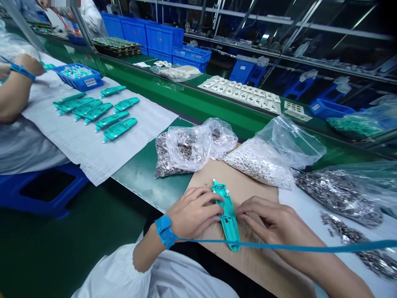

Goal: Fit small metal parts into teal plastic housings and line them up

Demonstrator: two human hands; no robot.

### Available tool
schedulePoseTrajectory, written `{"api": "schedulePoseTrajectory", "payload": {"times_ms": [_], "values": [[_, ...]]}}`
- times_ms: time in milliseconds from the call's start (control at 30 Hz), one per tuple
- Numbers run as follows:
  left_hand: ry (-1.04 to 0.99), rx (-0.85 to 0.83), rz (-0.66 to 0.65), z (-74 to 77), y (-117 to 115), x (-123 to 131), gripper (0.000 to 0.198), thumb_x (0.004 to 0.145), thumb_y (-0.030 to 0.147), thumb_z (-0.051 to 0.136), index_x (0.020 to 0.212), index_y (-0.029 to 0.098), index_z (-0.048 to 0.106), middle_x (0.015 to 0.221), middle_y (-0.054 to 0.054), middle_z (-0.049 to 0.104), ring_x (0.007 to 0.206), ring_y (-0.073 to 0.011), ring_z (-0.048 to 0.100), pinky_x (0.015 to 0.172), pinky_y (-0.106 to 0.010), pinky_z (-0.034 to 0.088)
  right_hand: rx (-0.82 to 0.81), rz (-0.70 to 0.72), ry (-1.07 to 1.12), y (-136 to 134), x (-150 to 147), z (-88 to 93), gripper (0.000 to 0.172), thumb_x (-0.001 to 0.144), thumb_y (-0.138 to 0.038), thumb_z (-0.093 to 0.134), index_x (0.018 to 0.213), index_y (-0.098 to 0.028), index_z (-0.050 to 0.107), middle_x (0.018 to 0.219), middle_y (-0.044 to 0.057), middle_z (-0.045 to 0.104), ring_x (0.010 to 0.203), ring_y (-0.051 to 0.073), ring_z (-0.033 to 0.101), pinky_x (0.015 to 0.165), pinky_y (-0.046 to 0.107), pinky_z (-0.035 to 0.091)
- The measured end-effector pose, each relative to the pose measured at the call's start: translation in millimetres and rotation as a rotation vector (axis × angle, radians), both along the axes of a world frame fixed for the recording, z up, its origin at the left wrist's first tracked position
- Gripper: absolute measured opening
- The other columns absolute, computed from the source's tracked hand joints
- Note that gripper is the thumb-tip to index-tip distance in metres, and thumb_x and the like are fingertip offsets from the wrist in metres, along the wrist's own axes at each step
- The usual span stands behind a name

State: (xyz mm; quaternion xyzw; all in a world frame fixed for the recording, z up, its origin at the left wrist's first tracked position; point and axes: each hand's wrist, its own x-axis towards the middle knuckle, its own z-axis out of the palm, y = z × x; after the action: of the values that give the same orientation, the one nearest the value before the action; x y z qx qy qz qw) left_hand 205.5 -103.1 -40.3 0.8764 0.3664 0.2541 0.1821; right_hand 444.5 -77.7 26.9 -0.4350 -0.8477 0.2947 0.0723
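Seen from the head camera, a worker in a white smock sits at a green tabletop (139, 174), both hands on a teal plastic casing (228, 217) that lies lengthwise on a brown cardboard sheet (248, 256) directly in front of the body. The left hand (194, 213), its wrist ringed by a blue strap (164, 231), rests with curled fingers against the casing's left edge, fingertips touching it. The right hand (269, 221) meets the casing from the other side, fingers drawn together at its middle; whether they pinch a small part there cannot be told. A blue cord (294, 247) runs from the strap across the casing's lower end and over the right forearm.

Just beyond the cardboard sit clear plastic bags: one of dark metal pieces (189, 151), one of pale small parts (263, 163), and further right a third with silvery pieces (341, 194), some spilled loose on the white surface beside it.

To the left, well apart, a row of finished teal casings (99, 109) lies on a white foam sheet (89, 145), near a blue tray (79, 76) of small parts. A co-worker's forearm (15, 89), also wearing a blue strap, reaches in at the frame's left edge. Across the green belt stand blue crates (155, 37) and a tray of white parts (242, 93).
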Motion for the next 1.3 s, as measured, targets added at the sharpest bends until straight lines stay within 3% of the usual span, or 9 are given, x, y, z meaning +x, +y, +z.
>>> {"api": "schedulePoseTrajectory", "payload": {"times_ms": [133,367,700,833,933,1000,1100,1200,1300], "values": [[0.012,0.007,0.005,1.4,0,-1,0.022,0.102,0.032,0.048,0.112,0.022,0.065,0.135,-0.006,0.06,0.124,-0.026,0.052,0.108,-0.041,0.041,-0.033,0.061,0.015,-11,-4,-3.9,0.027,0.1,-0.026,0.041,0.104,-0.028,0.068,0.104,0.005,0.07,0.09,0.018,0.069,0.075,0.029,0.054],[0.002,0.002,0.0,-0.7,1,-1,0.02,0.102,0.033,0.048,0.11,0.022,0.064,0.131,-0.005,0.062,0.123,-0.024,0.054,0.108,-0.039,0.04,-0.069,0.017,-0.118,-12,-10,-7.4,0.016,0.102,-0.031,0.039,0.107,-0.028,0.055,0.082,-0.003,0.071,0.069,0.018,0.071,0.057,0.026,0.047],[-0.003,0.03,0.001,-1.2,2,0,0.022,0.103,0.033,0.047,0.109,0.021,0.064,0.13,-0.005,0.063,0.122,-0.0238,0.056,0.105,-0.039,0.042,0.216,0.25,-0.151,-16,-9,-6.9,0.026,0.09,-0.006,0.043,0.102,-0.026,0.055,0.07,-0.003,0.064,0.055,0.014,0.062,0.05,0.024,0.037],[-0.006,0.041,0.006,-1.6,1,0,0.022,0.103,0.034,0.046,0.109,0.021,0.063,0.13,-0.005,0.063,0.121,-0.0234,0.056,0.105,-0.039,0.043,0.259,0.275,-0.146,-15,-11,-8.3,0.04,0.086,0.0,0.04,0.114,-0.025,0.054,0.079,-0.002,0.067,0.058,0.015,0.065,0.05,0.024,0.038],[0.002,0.044,0.003,-1.5,1,-1,0.022,0.103,0.034,0.046,0.109,0.021,0.063,0.13,-0.005,0.063,0.121,-0.0242,0.056,0.105,-0.04,0.043,0.28,0.266,-0.161,-14,-8,-6.9,0.029,0.092,-0.006,0.043,0.109,-0.025,0.058,0.09,0.001,0.068,0.056,0.015,0.064,0.047,0.026,0.037],[0.005,0.035,0.004,-1.1,0,-1,0.022,0.103,0.033,0.046,0.112,0.022,0.063,0.13,-0.005,0.062,0.121,-0.0248,0.055,0.105,-0.04,0.043,0.235,0.165,-0.08,-14,-6,-3.9,0.016,0.096,-0.019,0.049,0.105,-0.025,0.061,0.088,0.002,0.066,0.056,0.014,0.063,0.047,0.025,0.038],[0.013,0.015,0.008,-1.0,0,-1,0.024,0.103,0.035,0.047,0.117,0.024,0.063,0.129,-0.005,0.061,0.12,-0.0258,0.054,0.105,-0.042,0.043,0.078,-0.181,0.328,-18,-7,1.5,0.016,0.099,-0.031,0.05,0.11,-0.028,0.062,0.068,-0.002,0.058,0.051,0.012,0.054,0.046,0.023,0.038],[0.021,0.018,0.015,-2.0,0,0,0.025,0.102,0.038,0.047,0.115,0.026,0.065,0.129,-0.006,0.059,0.119,-0.0262,0.052,0.104,-0.043,0.043,-0.207,-0.47,0.868,-19,-19,6.7,0.022,0.097,-0.03,0.047,0.116,-0.028,0.059,0.054,-0.007,0.04,0.042,0.011,0.034,0.041,0.022,0.03],[0.032,0.021,0.023,-1.8,0,0,0.025,0.102,0.038,0.046,0.111,0.026,0.067,0.129,-0.006,0.058,0.119,-0.0265,0.05,0.104,-0.043,0.043,-0.451,-0.572,1.195,-15,-39,10.4,0.029,0.087,-0.022,0.05,0.114,-0.027,0.058,0.051,-0.008,0.034,0.041,0.009,0.021,0.04,0.021,0.023]]}}
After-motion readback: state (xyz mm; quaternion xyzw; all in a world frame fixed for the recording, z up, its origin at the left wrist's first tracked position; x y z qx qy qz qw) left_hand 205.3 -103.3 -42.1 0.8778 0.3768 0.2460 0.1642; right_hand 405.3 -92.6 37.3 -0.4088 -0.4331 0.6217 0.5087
